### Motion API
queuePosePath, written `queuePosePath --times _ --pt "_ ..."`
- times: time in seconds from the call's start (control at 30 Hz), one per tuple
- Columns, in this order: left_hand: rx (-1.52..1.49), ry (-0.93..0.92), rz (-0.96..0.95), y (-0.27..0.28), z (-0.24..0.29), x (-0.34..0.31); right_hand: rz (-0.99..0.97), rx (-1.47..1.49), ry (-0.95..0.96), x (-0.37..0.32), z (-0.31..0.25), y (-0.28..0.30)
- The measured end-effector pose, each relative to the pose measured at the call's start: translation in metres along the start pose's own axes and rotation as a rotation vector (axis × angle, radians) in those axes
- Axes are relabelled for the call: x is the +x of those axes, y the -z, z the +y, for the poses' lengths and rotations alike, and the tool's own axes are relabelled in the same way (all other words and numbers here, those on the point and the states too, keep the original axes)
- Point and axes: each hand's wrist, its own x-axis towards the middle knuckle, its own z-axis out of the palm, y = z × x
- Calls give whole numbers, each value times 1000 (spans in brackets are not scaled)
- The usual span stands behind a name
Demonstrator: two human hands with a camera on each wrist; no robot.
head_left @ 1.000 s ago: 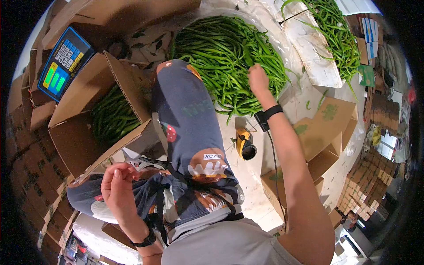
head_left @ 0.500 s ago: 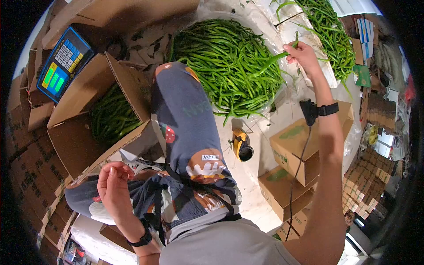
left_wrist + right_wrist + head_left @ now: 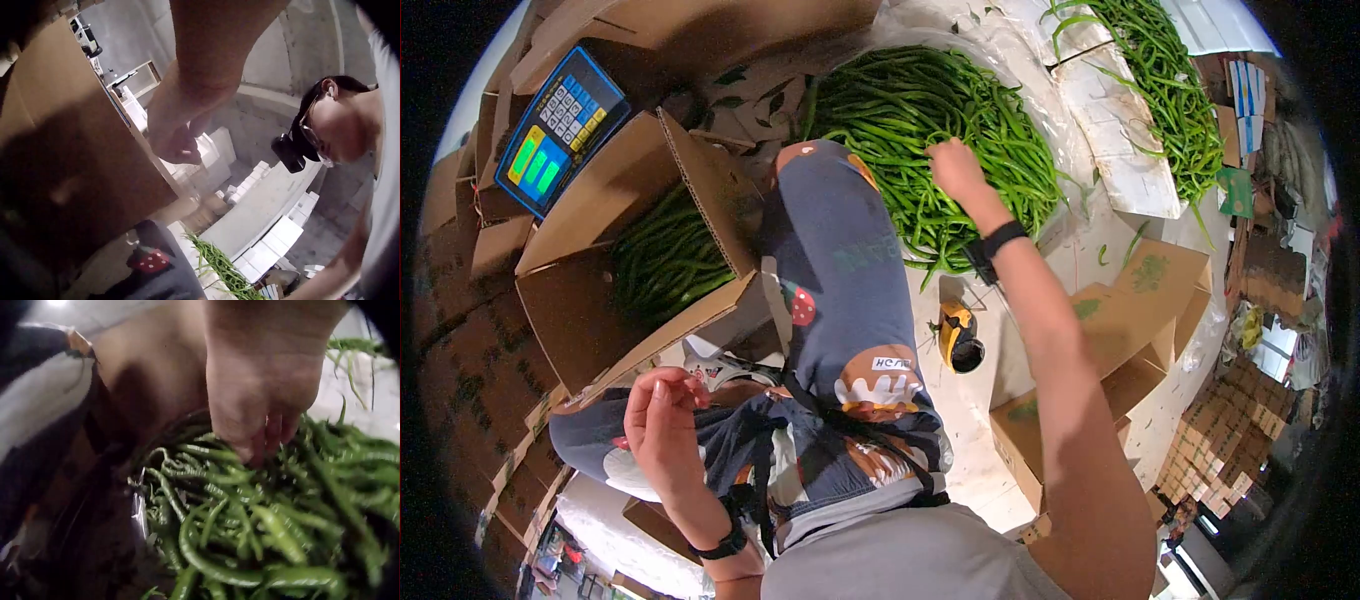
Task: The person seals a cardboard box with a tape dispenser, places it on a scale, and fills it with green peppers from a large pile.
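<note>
Long green peppers fill a plastic-lined round container. The right hand is over their middle, and in the right wrist view the fingers of this hand point down into the peppers. Its fingertips are hidden, so whether they pinch a pepper cannot be told. The left hand hangs above the lap, palm up with loosely curled fingers and nothing in it; the left wrist view shows that hand beside a cardboard wall.
An open cardboard box with green peppers inside stands left of the knee, below a scale display. More peppers lie on a white foam box. A yellow-black object and cardboard boxes are at the right.
The right hand held a pepper out to the right half a second ago; it is back over the pile, and that pepper is no longer seen in it. The left hand has hardly moved.
</note>
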Motion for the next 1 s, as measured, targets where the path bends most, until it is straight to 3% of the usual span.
queuePosePath --times 0.13,0.2,0.27,0.33,0.4,0.47,0.53,0.6,0.63,0.67,0.7,0.73,0.77,0.83,0.87,0.9,0.93,0.97,1.0 --pt "13 -43 61 13 6 -3 -10 -160 15 4 -10 -2" --pt "-4 -36 86 17 2 -3 -25 54 22 1 -4 9" --pt "-20 -25 117 17 0 -1 140 361 -61 -11 7 32" --pt "-30 2 111 14 -1 0 55 521 -133 -29 17 73" --pt "-25 11 108 7 -2 2 -167 893 -241 -50 28 110" --pt "-23 19 95 3 -2 5 -291 951 -405 -61 37 156" --pt "-9 22 54 1 -2 6 -164 965 -456 -69 61 203" --pt "-5 6 58 1 -1 5 183 1023 -435 -74 105 247" --pt "-4 -10 63 1 0 4 332 1336 -438 -73 175 259" --pt "-4 -11 60 1 0 4 537 1520 -422 -78 196 283" --pt "-6 -7 61 2 -1 3 749 1683 -368 -84 216 306" --pt "-9 0 60 2 -1 2 994 1839 -381 -87 200 327" --pt "-12 2 54 3 -3 1 999 1832 -383 -90 207 322" --pt "-24 -5 54 5 -6 1 779 1779 -448 -91 228 283" --pt "-25 -3 53 5 -6 0 774 1621 -429 -86 209 241" --pt "-26 -4 64 5 -7 0 404 1545 -313 -92 223 189" --pt "-25 -5 77 6 -8 -1 165 848 -440 -95 150 174" --pt "-22 -3 81 8 -8 -1 173 858 36 -92 159 103" --pt "-11 1 74 11 -7 -2 -149 1080 -427 -93 103 85"
